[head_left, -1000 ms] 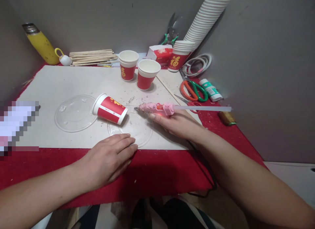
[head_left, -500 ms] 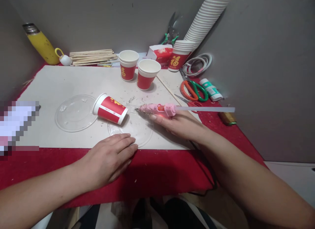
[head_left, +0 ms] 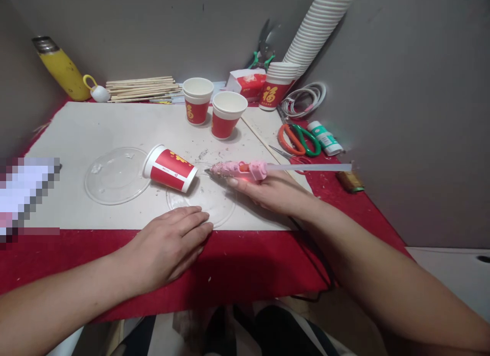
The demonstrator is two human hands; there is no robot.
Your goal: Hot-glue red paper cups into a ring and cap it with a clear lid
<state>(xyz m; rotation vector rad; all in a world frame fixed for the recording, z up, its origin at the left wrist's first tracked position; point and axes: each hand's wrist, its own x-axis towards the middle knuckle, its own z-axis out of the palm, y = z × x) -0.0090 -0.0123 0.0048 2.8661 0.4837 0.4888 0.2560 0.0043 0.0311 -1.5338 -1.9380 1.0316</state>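
My right hand [head_left: 268, 190] is closed around a pink hot glue gun [head_left: 237, 170], which points left; a translucent glue stick [head_left: 310, 167] juts from its back end. Just beyond the nozzle, a red and white paper cup [head_left: 171, 169] lies on its side. Below it my left hand [head_left: 174, 241] lies flat, fingers stretched out, at the near rim of a clear plastic lid [head_left: 220, 213]. A second clear lid [head_left: 115, 193] lies further left, its right edge partly behind the cup.
Upright paper cups [head_left: 228, 126] stand behind, near a tall leaning cup stack [head_left: 321, 27]. Wooden sticks [head_left: 141, 88] and a yellow bottle [head_left: 65, 73] line the back left. Scissors [head_left: 293, 140], a coiled cable [head_left: 306, 101] and a green-white roll [head_left: 325, 137] lie right.
The glue stick's rear end shows a little less far out behind the gun. Otherwise the view has shifted slightly; both hands and the lying cup keep their places.
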